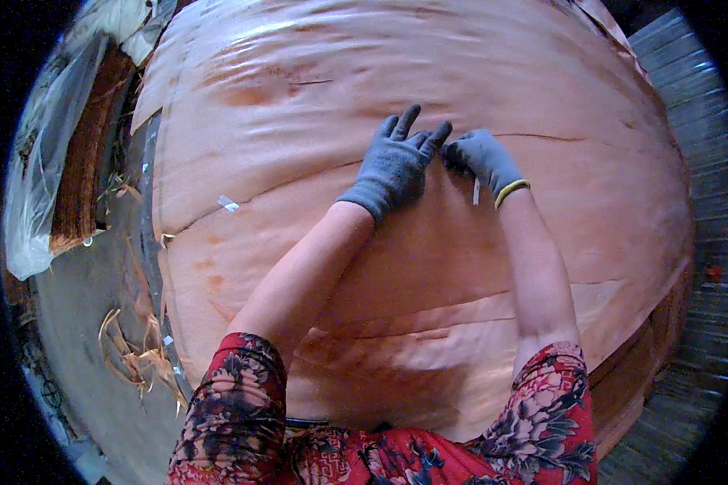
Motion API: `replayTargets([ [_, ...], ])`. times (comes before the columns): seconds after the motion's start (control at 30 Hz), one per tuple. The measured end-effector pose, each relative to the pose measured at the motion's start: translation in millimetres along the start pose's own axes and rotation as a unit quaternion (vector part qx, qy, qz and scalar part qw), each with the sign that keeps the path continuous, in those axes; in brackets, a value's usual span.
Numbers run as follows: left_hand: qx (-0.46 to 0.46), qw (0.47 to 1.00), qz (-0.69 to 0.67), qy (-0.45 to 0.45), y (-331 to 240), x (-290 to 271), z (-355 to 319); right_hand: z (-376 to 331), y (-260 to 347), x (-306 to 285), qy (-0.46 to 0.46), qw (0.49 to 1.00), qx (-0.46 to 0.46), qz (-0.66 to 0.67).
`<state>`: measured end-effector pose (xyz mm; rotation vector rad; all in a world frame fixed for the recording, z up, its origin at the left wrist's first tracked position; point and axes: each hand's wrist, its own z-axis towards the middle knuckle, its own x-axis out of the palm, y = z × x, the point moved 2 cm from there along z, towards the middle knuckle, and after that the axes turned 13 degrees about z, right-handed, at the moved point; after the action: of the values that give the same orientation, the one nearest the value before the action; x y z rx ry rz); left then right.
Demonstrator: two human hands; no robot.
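A large reddish-tan wood veneer sheet [429, 250] lies spread before me, rippled and darker in patches. A long split [291, 177] runs across it from the left edge, passing under my hands and on to the right. My left hand [392, 166], in a grey knit glove, rests on the sheet over the split with its fingers apart. Close beside it, my right hand [481, 158], gloved alike with a yellow cuff edge, has its fingers curled together. From beneath that hand sticks a narrow pale strip [476, 192]; its upper end is hidden. A small whitish tape piece [228, 204] lies across the split farther left.
Torn veneer scraps [141, 356] hang past the sheet's left edge, above a grey floor [81, 323]. A veneer stack [93, 145] partly under clear plastic [36, 178] stands at far left. Dark ribbed flooring [704, 162] lies to the right. Another split [429, 311] crosses the sheet nearer me.
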<state>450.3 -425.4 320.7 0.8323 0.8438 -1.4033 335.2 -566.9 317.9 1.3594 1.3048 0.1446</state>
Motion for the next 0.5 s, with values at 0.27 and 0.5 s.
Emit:
replayTargets([
  [0.27,-0.004,0.992,0.054,0.113,1.1,19.6,-6.9,-33.3,24.0,41.0,-0.148,0.972,-0.011,-0.185],
  [0.5,-0.007,0.987,0.099,0.125,19.4,36.2,-7.6,-119.4,59.0,88.7,-0.239,0.966,-0.076,-0.066],
])
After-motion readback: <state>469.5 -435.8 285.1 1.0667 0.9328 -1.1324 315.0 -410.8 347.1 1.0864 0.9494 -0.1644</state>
